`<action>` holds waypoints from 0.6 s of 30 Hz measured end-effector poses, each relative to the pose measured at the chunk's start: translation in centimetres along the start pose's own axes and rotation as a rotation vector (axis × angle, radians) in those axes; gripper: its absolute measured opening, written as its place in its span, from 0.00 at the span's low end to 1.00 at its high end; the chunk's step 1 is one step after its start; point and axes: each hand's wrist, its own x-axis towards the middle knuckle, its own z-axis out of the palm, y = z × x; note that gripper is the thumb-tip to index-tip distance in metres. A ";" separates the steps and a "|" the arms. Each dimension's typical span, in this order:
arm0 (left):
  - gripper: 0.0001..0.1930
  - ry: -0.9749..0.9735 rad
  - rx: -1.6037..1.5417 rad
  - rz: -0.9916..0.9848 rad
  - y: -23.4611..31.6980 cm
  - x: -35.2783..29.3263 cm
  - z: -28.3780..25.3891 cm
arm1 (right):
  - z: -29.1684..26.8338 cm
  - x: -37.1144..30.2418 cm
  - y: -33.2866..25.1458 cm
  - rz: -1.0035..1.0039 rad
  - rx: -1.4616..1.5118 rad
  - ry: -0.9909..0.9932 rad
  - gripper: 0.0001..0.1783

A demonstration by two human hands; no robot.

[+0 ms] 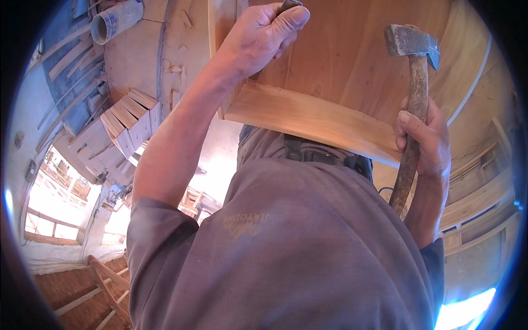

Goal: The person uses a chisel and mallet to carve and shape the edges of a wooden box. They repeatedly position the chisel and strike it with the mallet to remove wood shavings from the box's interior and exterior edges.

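While a hatchet (419,82) was clasped by the right grip (426,135), a dark object (290,5) by the left grip (269,30), the seemingly fitted board (297,113) was judged unfinished.

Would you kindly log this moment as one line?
left hand: closed around dark object, mostly hidden | right hand: gripping hatchet by handle | board: in front of person

The left hand (267,36) reaches farther out in front than the right hand (430,138), and both have their fingers (284,44) curled tight.
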 end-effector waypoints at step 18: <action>0.25 -0.094 0.174 -0.098 0.9 1.6 2.7 | 1.8 -0.2 0.6 0.066 -0.080 -0.030 0.15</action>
